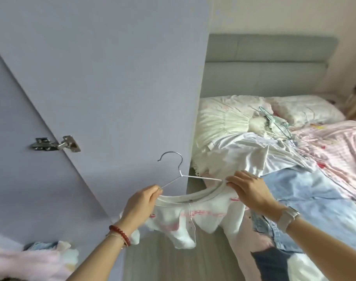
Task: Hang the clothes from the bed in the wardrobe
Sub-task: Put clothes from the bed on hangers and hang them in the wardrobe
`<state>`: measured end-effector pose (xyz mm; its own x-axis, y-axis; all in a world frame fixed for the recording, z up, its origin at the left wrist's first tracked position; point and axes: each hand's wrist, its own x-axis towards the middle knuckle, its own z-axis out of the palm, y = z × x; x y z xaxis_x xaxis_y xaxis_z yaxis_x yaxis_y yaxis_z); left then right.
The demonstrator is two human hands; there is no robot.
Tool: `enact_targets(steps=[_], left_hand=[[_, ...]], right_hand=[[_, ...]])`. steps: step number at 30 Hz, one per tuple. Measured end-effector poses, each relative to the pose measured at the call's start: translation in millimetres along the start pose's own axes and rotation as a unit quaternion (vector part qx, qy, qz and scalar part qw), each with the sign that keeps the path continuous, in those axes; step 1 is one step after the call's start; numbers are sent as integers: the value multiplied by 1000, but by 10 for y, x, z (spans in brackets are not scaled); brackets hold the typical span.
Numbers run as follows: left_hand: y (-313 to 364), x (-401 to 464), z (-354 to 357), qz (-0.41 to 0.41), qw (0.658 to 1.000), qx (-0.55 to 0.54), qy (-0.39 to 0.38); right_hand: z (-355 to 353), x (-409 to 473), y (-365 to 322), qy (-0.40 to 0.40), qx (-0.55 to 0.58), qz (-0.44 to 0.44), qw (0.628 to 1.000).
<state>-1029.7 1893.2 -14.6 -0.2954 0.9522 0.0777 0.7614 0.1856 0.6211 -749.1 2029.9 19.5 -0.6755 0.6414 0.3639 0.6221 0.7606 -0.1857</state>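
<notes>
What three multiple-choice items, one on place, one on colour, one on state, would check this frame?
1. Where do the remaining clothes lie?
A. on the bed
B. on the floor
C. on a chair

2. What colour is the bracelet on the left wrist?
A. blue
B. red
C. green

3. How is the wire hanger held?
A. by the left hand alone
B. by its hook
C. at both shoulders, left hand and right hand

Answers: 1 A, the pile rests on the bedding; 2 B, the beads are red; 3 C, each hand pinches one end through the white top.

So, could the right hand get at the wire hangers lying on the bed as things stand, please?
Probably not yet: the right hand pinches the white top at its collar, and the wire hangers lie far up the bed, though nothing blocks the way.
</notes>
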Motion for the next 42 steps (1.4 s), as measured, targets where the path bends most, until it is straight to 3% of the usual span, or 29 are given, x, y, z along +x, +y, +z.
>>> enact_targets(steps=[5,9,12,15,18,28,33,42], left_hand=[[707,253,452,64,994,69,59],[1205,463,684,119,987,62,86],[1495,574,898,173,979,62,91],[1751,734,1129,174,981,7,86],[2033,930,1377,178,979,-26,97],[3114,1808,1841,239,958,-11,156],[3274,2196,2058,207,968,-29,138],[2750,3161,2163,138,980,-92,114]], right_hand=[[-269,-574,372,107,-15,105,989],[-435,-947,600,128,9,159,979],[-546,-1168,842,79,45,212,973],[-585,-1345,1068,-50,119,277,952],[-592,-1473,1232,-128,138,274,943],[-811,-1248,1869,165,50,360,917],[-735,-843,2187,167,85,370,910],[-501,418,2629,164,175,345,907]])
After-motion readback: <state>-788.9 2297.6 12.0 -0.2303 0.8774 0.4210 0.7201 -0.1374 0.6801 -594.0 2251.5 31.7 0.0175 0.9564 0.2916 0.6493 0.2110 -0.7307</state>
